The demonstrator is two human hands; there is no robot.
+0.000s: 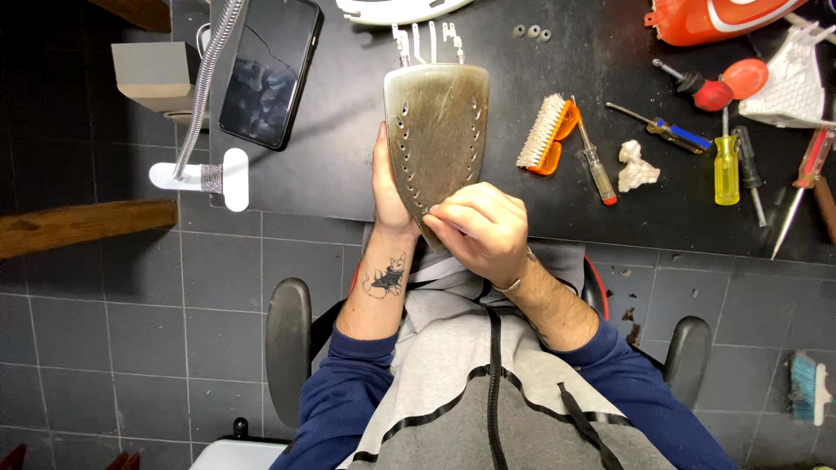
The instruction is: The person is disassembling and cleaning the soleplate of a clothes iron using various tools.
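A worn metal iron soleplate (440, 126) with steam holes along its edges stands tilted over the near edge of the black table (557, 222), its pointed tip toward me. My left hand (387, 187) grips its left edge from behind. My right hand (479, 228) presses its curled fingers against the tip of the soleplate; I cannot tell whether it holds something small. White wire terminals (427, 42) stick out above the plate's far end.
A phone (266, 70) on a clamp-mounted flexible arm (209, 83) is at the left. An orange-handled brush (547, 135), several screwdrivers (727, 165), a white crumpled wad (636, 167), an orange iron housing (714, 19) and white plastic parts lie to the right. Chair armrests flank me.
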